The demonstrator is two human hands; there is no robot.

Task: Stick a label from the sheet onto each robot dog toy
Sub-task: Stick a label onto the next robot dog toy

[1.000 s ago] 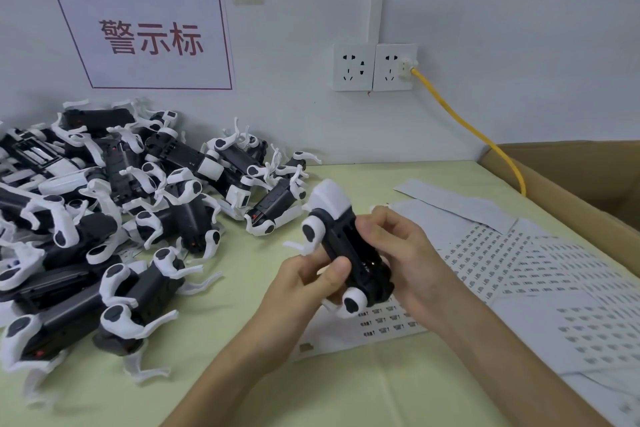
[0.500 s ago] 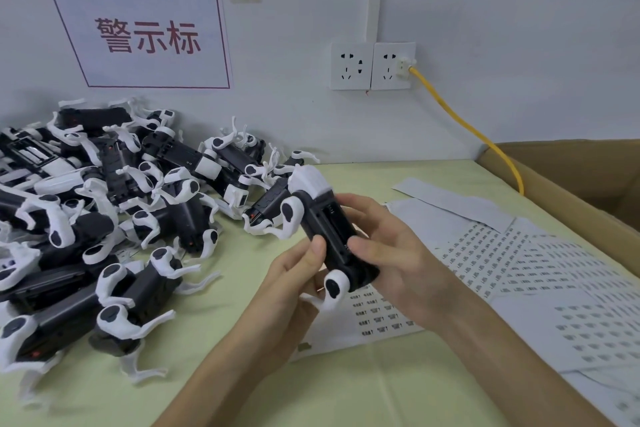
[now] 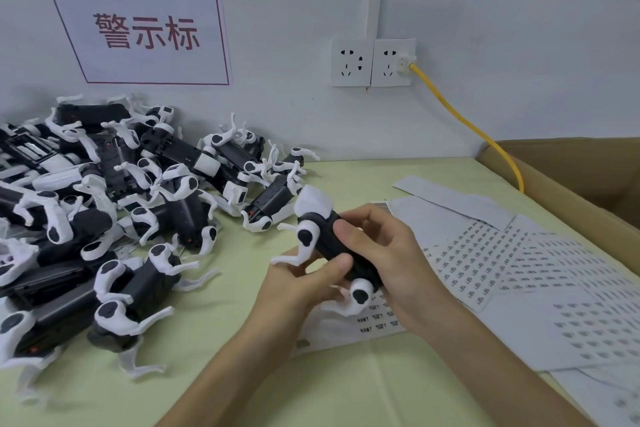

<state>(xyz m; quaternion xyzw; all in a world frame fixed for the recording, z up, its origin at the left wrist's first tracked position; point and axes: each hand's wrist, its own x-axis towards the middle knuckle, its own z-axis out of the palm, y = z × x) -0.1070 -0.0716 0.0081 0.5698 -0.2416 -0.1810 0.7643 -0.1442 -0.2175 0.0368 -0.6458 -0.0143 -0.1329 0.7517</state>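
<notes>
We've got the robot dog toy (image 3: 332,246) held above the label sheets (image 3: 485,260), left hand (image 3: 301,284) and right hand (image 3: 384,253) both curled round its black body, looks light, rigid plastic with thin snappable legs so grip the body; label itself hidden under fingers, can't tell
</notes>
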